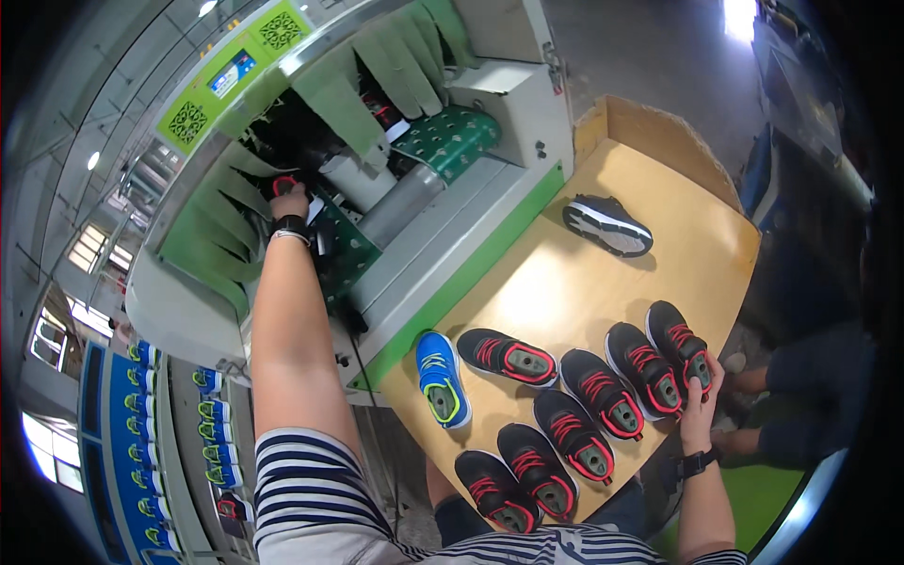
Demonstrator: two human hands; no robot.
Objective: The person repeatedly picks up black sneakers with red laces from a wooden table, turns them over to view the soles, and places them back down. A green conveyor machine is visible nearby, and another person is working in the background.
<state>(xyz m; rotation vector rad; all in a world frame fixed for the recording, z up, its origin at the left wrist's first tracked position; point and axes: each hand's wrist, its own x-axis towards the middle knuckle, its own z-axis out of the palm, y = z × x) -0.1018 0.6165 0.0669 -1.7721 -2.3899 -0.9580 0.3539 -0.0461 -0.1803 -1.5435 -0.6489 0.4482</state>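
My left hand (288, 201) reaches far into the mouth of a green and white conveyor machine (508, 104), under its hanging green strip curtain (339, 104), and grips a dark shoe with red trim (281, 184). My right hand (702, 400) rests at the near edge of a wooden table (687, 235), fingers on the heel of a black shoe with red laces (680, 345). Several more black and red shoes (574, 435) lie in a row beside it, with a blue shoe (440, 377) at the left end.
A dark shoe (607, 224) lies on its side at the far part of the table, near a raised cardboard wall (659, 132). Racks of shoes (151, 443) stand at the lower left. Another person's legs (800, 395) are at the right.
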